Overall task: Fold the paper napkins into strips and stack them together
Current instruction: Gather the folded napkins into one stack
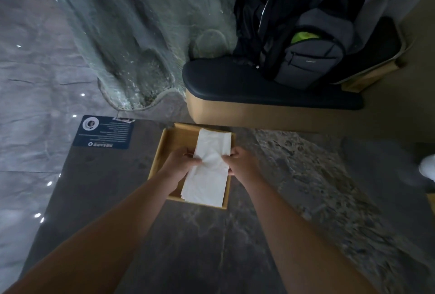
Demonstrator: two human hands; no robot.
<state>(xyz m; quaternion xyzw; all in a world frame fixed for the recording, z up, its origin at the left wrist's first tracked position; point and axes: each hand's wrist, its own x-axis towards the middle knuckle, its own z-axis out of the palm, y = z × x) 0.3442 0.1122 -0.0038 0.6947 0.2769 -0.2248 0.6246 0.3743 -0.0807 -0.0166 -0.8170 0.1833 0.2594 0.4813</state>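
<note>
A white paper napkin [208, 169], folded into a long strip, lies lengthwise over a shallow wooden tray [174, 136] on the dark stone table. More white napkin edges show under it at the near left corner. My left hand [181, 162] pinches the strip's left edge near its middle. My right hand [240, 160] pinches the right edge opposite. The paper is crumpled between the two hands.
A dark blue printed card [103, 132] lies on the table to the tray's left. Beyond the table stands a bench with a black cushion [235, 84] carrying a grey backpack [310, 58]. A glassy green sculpture [141, 35] rises at the back left.
</note>
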